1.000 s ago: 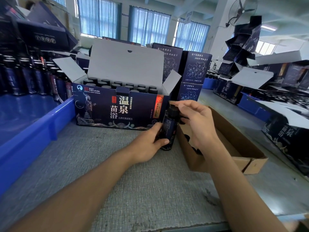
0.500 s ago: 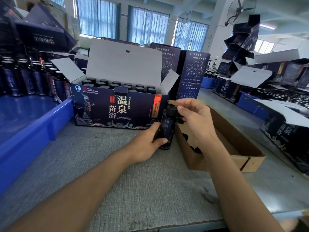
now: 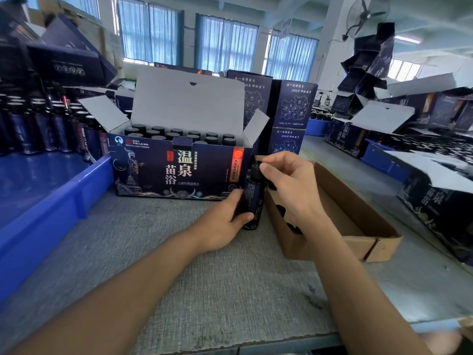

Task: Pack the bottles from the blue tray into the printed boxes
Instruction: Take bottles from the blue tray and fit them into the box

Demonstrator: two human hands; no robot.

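Bright, cool daylight comes through the curtained windows [image 3: 225, 42] at the back, which are slightly blown out. Shadows on the grey desk [image 3: 204, 278] are soft. Wide-angle bending warps the edges, and the lower right corner is smeared.

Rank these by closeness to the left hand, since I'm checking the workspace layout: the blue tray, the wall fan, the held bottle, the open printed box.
From the left hand:
1. Held bottle, in its grip.
2. Open printed box, just behind it.
3. Blue tray, far left.
4. Wall fan, high at the back right.
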